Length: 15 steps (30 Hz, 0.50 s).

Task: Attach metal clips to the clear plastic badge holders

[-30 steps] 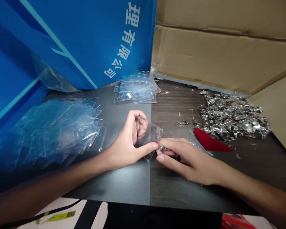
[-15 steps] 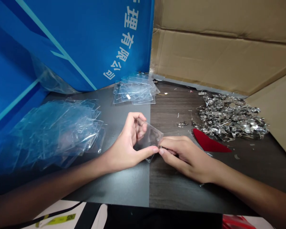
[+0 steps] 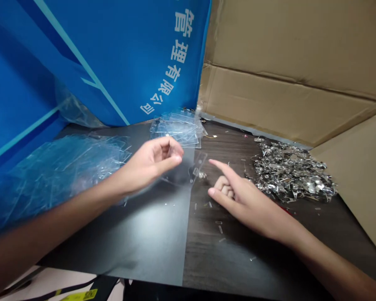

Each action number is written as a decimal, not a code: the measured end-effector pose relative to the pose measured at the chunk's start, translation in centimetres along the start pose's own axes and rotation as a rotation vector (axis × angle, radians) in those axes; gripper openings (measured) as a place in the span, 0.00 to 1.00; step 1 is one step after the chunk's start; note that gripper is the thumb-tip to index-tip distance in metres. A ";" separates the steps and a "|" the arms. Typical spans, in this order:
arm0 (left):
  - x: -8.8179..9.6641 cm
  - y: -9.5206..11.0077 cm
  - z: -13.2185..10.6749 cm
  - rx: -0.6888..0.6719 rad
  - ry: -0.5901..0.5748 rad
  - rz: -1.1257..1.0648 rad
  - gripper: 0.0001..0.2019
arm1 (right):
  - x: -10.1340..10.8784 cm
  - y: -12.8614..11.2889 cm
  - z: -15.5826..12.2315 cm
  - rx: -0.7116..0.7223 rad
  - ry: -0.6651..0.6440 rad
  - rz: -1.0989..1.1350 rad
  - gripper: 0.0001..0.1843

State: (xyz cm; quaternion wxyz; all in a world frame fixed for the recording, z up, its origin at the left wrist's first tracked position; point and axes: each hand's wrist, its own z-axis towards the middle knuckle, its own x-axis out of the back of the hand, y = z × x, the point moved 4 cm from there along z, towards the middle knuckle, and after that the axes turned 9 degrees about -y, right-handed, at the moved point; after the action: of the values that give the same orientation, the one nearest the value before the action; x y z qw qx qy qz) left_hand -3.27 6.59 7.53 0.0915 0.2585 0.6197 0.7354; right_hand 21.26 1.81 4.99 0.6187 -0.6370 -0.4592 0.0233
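My left hand (image 3: 158, 158) grips a clear plastic card sleeve (image 3: 183, 177) between thumb and fingers, over the middle of the table. At the sleeve's right end, small holes show, and a small shiny metal piece (image 3: 202, 174) appears beside them; whether it is fastened on cannot be told. Just to the right is my right hand (image 3: 238, 194), with index finger and thumb apart and the other fingers curled. Nothing shows between its fingertips, and it is apart from the sleeve. Farther right lies a heap of metal clips (image 3: 294, 173).
A large pile of clear sleeves (image 3: 65, 175) covers the left side. A smaller sleeve stack (image 3: 178, 127) lies at the back. Small clear strips (image 3: 220, 229) are scattered in front. A blue printed panel (image 3: 113, 54) and cardboard walls (image 3: 285, 54) enclose the table.
My right hand has let go of the sleeve's edge and opened. My left hand has drawn the sleeve up and to the left. The view has shifted slightly.
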 end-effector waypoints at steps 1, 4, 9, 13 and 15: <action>0.8 0.9 1.0 -0.029 0.025 0.111 0.12 | 0.9 0.4 0.1 -0.031 0.065 -0.047 0.38; 3.3 3.7 4.5 -0.206 0.165 0.531 0.06 | 4.1 1.7 0.2 -0.109 0.310 -0.253 0.35; 5.5 4.7 10.3 -0.278 0.317 0.970 0.07 | 8.8 4.3 0.0 -0.264 0.563 -0.476 0.26; 5.3 1.3 11.8 -0.062 0.173 1.111 0.16 | 10.9 5.9 -0.6 -0.408 0.600 -0.660 0.24; 5.4 -0.4 11.0 0.055 0.090 1.123 0.22 | 11.1 6.0 -0.7 -0.393 0.552 -0.715 0.22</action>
State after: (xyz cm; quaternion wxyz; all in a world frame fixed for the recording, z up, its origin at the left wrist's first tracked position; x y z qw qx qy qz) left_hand -2.53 18.67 9.64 -0.3472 0.5191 0.4093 0.6652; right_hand 31.43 9.19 6.24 0.5546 -0.5267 -0.4637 -0.4472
